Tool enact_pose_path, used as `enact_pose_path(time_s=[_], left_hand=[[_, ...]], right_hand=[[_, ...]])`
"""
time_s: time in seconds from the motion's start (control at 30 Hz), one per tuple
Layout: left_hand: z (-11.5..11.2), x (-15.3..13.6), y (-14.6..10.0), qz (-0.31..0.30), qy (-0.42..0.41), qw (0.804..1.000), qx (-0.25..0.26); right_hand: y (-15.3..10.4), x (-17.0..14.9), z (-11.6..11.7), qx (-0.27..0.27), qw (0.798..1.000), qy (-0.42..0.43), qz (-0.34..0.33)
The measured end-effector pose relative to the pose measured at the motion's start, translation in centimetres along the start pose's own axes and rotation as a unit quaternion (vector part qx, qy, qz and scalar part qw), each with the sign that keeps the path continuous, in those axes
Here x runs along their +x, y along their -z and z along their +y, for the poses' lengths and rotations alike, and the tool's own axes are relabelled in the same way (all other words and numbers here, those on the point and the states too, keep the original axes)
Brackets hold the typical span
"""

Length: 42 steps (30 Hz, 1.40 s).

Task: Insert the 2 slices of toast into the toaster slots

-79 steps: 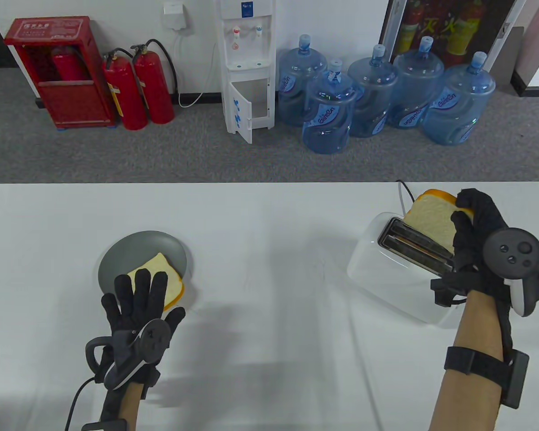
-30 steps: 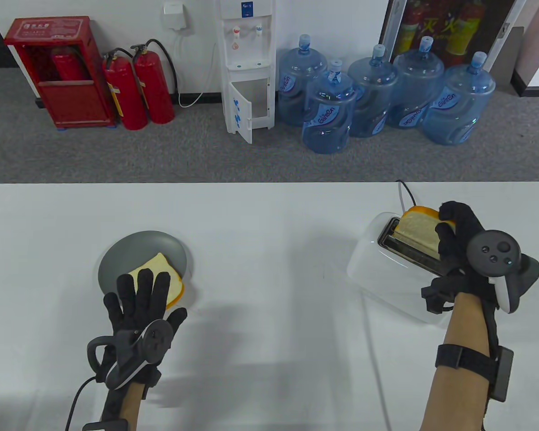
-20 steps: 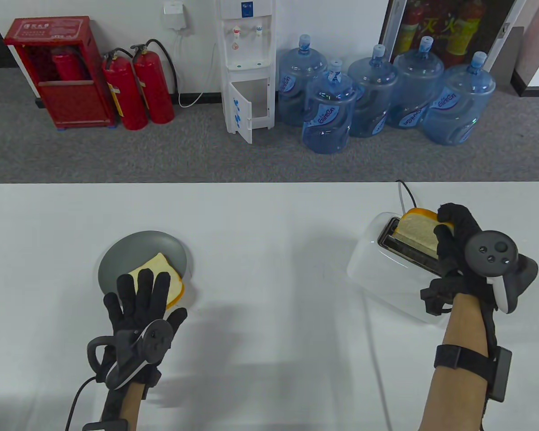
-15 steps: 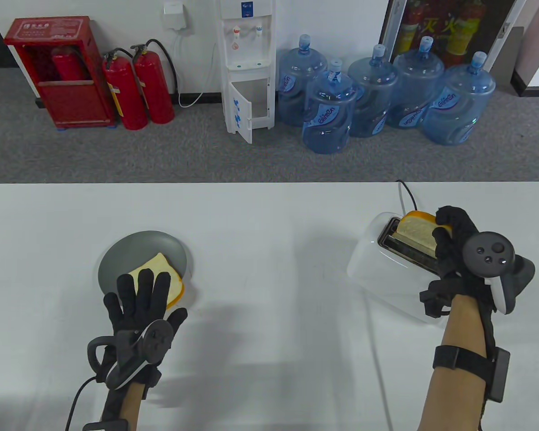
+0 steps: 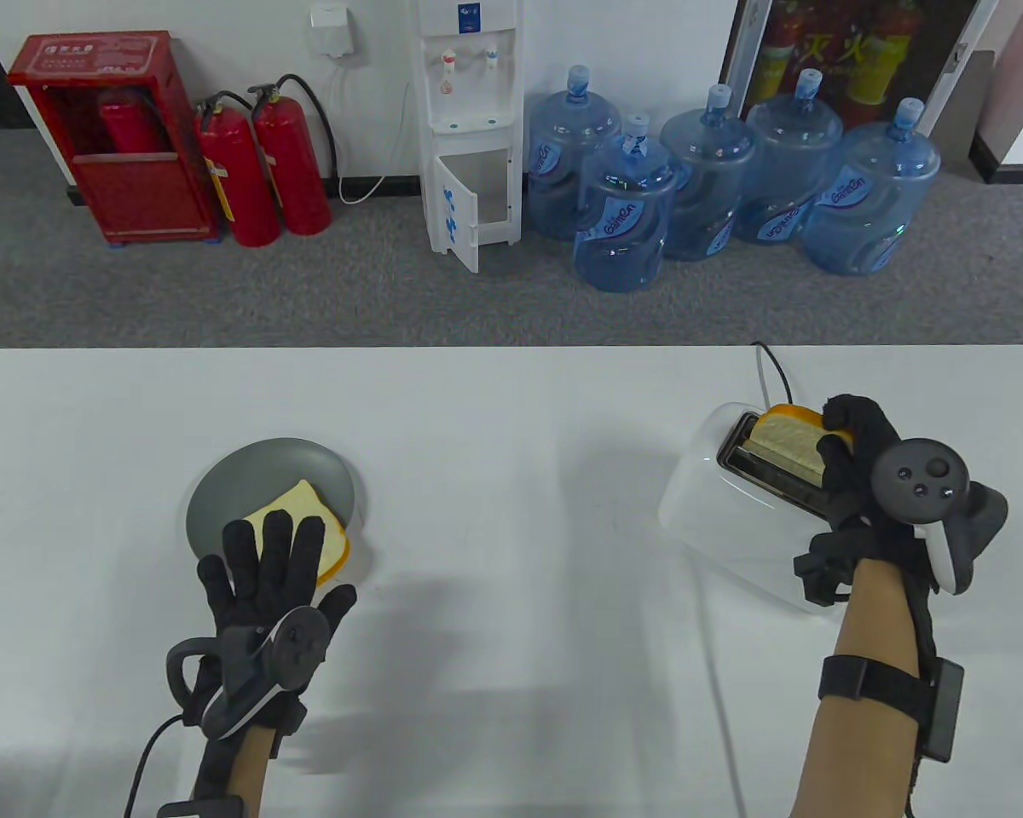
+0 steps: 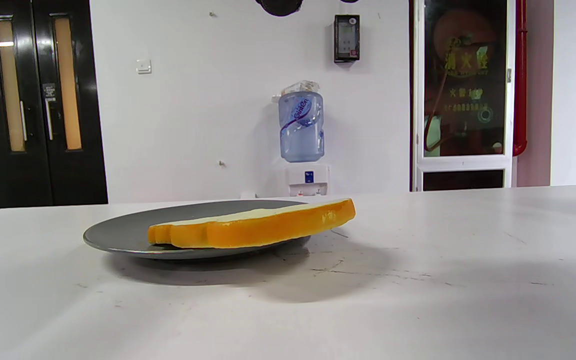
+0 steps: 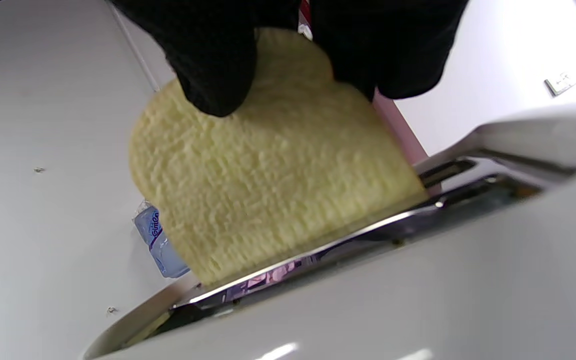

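At the table view's right, the first slice (image 5: 791,434), pinched at its top by the right hand (image 5: 857,464) and partly sunk in the toaster (image 5: 733,511), should be kept upright and lowered straight, while the second slice (image 5: 328,532) lies on the plate (image 5: 256,469) at lower left under the flat, spread left hand (image 5: 260,588).

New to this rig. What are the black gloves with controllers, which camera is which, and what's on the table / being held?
No robot: a person's hands in sensor gloves, with a tracker strapped to the back of each.

The table view looks down from above; the other two views come from a camera on each wrist.

The left hand is flat and open, holding nothing, by a grey plate carrying one toast slice.

The right hand pinches the other slice, partly lowered into a slot of the white toaster.
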<state>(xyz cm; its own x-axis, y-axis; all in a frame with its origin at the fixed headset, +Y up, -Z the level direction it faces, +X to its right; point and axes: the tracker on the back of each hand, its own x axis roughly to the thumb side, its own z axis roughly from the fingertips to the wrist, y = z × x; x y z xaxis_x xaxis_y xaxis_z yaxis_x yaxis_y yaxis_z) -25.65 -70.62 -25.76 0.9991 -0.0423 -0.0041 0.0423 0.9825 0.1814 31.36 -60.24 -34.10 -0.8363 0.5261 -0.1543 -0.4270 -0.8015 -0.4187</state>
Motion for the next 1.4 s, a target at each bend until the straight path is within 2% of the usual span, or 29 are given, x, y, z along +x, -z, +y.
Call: enact_pose_path(time_s=[0.63,1.4], left_hand=[[0.0,0.1,0.0,-0.003,0.007,1.0,-0.007],[0.1,0.4,-0.1,-0.011,0.001,1.0,0.002]], right_hand=[[0.1,-0.4,0.8,0.048,0.998,-0.05,0.014],[-0.2,1.2,-0.3,0.068,0.994,-0.087,0.003]])
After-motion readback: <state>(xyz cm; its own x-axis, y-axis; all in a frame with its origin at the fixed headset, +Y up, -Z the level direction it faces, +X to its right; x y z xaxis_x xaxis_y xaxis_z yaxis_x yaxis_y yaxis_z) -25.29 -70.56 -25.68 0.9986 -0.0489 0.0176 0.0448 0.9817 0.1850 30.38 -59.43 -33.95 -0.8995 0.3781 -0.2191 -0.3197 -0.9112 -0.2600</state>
